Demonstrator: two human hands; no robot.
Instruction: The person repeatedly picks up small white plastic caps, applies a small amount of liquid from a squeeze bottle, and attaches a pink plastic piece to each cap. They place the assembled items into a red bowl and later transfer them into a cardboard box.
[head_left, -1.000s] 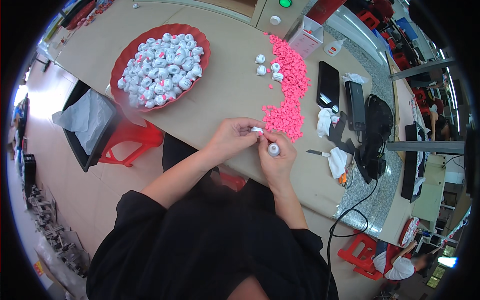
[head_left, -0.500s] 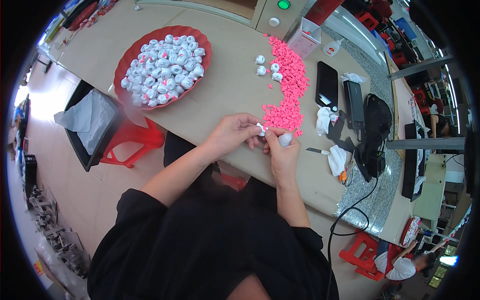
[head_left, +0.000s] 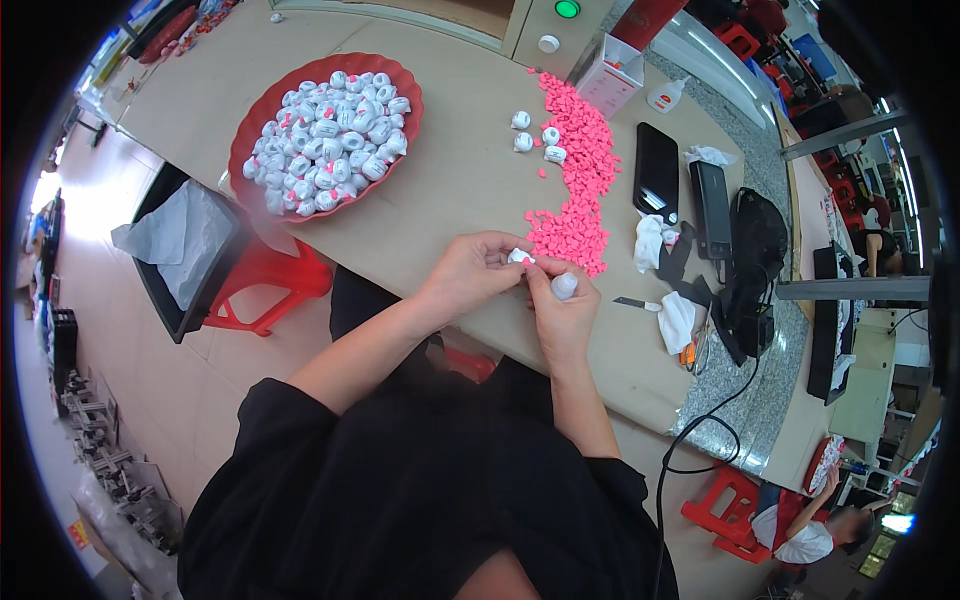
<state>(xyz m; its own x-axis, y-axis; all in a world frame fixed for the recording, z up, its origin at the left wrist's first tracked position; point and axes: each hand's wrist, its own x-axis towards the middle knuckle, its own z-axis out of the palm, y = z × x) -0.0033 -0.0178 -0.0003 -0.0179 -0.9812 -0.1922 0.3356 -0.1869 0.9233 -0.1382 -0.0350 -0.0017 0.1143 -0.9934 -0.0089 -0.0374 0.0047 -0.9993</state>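
My left hand (head_left: 468, 270) is closed on a small white rounded piece (head_left: 518, 256), pinching it between thumb and fingers above the table's near edge. Against that piece a tiny pink part (head_left: 528, 262) shows, with the right thumb and fingertips close upon it. My right hand (head_left: 563, 318) also has a small whitish bottle (head_left: 565, 286) tucked in its fingers. Just beyond both hands spreads a long pile of pink parts (head_left: 575, 160). Left of the pile stand several white pieces, one of them (head_left: 521, 120) at the far side.
A red scalloped basin (head_left: 410, 90) heaped with white pieces stands at the left. On the right lie a black phone (head_left: 656, 165), a dark power bank (head_left: 710, 215), a blade (head_left: 632, 302), tissues (head_left: 677, 318) and a cable. A white box (head_left: 610, 80) stands behind the pile.
The white piece has turned in my left fingers, and a pink part now shows plainly against it. My right hand has shifted slightly left with the bottle.
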